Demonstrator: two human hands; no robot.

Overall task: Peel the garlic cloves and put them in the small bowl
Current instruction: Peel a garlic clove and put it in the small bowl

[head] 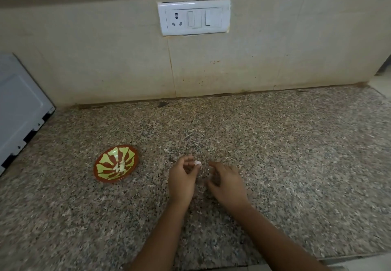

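Two bare forearms reach in from the bottom edge over a speckled granite countertop (296, 154). The left hand (183, 181) is curled, its thumb and fingertips pinching a small white garlic clove (197, 162) just above the counter. The right hand (227, 183) sits just beside it, apart from the clove, with its fingers loosely bent downward and nothing visible in its grasp. To the left of both hands, near but not touching them, a small bowl (99, 175) rests on the counter. It is red-brown with yellow-green leaf-like markings, and a few pale peeled cloves (120, 167) lie in its centre. Further left, at the frame's edge, the white side panel of an appliance (19, 105) stands on the counter. Behind everything rises a beige tiled wall (105, 70), stained in places near the counter joint. High on it is a white switch plate (194, 17) with a three-pin socket and switches.
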